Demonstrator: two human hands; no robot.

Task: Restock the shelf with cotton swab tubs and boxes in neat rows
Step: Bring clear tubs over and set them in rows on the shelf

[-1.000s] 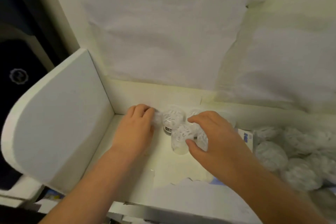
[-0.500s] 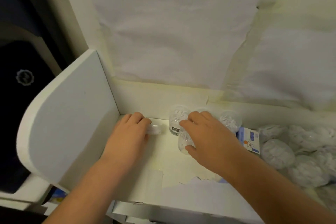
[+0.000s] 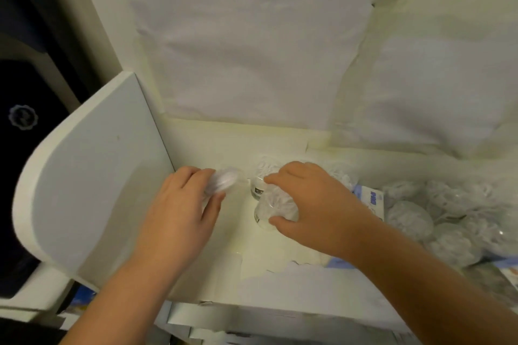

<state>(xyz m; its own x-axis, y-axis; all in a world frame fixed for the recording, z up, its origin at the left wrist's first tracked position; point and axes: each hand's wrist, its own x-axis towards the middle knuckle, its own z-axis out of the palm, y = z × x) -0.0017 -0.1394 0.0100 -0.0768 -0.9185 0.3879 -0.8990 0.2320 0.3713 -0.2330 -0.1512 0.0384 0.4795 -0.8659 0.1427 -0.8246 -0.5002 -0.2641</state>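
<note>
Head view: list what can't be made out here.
- Tub in the left hand: motion-blurred; upright or tilted, cannot tell.
- Front tub: the right hand covers its top and right side.
- Back tub label: too small to read.
- Blue-print box: mostly hidden behind the right hand; print unreadable.
- Wrapped tubs at right: blurred and cut off by the frame edge, so no count.

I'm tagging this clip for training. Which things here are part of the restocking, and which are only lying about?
Part of the job:
- left hand holding a tub
- right hand gripping the front tub
- back tub
- swab box
- shelf

Lying about:
- bagged white packs
- dark object, far left
</note>
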